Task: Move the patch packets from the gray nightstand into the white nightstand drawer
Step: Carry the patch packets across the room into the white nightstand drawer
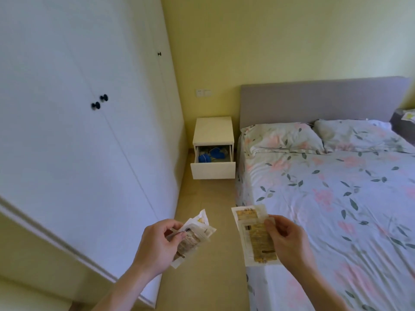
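Wardrobe [67, 131]: white, fills the left side; dark round knobs [100, 101] paired at mid-height, one more higher up near the far edge.
Left hand [160, 240]: raised over the floor strip between wardrobe and bed; thumb and fingers curled, pinching a small bunch of patch packets.
Left packets [194, 234]: crumpled, pale wrappers with brownish contents, fanned up and right from the grip; exact count cannot be told.
White nightstand [213, 133]: against the yellow wall, in the gap between wardrobe and bed, well apart from both hands.
Drawer [213, 170]: pulled out, front panel forward; blue items [210, 156] lying inside, other contents unclear.
Wall switch [203, 92]: white plate above the nightstand.
Right packet [256, 236]: flat, long, pale with yellow-brown print, held upright over the bed's near corner.
Right hand [286, 240]: thumb and fingertips pinching the right edge of that packet.
Bed [336, 198]: floral sheet, two matching pillows [280, 138], gray headboard [323, 99].
Gray nightstand [402, 122]: only a sliver at far right edge, beyond the bed.
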The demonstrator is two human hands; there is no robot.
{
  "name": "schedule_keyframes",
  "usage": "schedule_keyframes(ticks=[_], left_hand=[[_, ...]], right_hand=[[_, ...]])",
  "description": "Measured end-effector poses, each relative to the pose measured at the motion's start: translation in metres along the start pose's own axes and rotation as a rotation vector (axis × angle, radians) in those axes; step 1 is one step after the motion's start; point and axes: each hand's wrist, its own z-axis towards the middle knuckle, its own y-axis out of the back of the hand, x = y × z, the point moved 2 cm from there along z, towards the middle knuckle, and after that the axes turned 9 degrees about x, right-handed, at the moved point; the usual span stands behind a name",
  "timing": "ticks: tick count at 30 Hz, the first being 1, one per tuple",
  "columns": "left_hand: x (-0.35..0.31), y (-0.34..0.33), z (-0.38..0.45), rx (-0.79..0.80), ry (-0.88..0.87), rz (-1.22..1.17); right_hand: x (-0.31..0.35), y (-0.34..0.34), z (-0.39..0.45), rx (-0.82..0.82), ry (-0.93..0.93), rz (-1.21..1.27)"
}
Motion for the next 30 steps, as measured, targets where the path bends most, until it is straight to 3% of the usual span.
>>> schedule_keyframes(ticks=[12,23,30], left_hand=[[0.026,0.030,0.214,-0.046,0.087,-0.029],[0.072,0.065,0.440,0.045,0.080,-0.039],[0.076,0.057,0.562,0.156,0.097,-0.041]], right_hand=[[0.036,-0.026,0.230,0.005,-0.016,-0.144],[0.055,-0.100,0.405,-0.012,-0.066,-0.207],[0.051,-0.105,0.477,-0.093,-0.143,-0.207]])
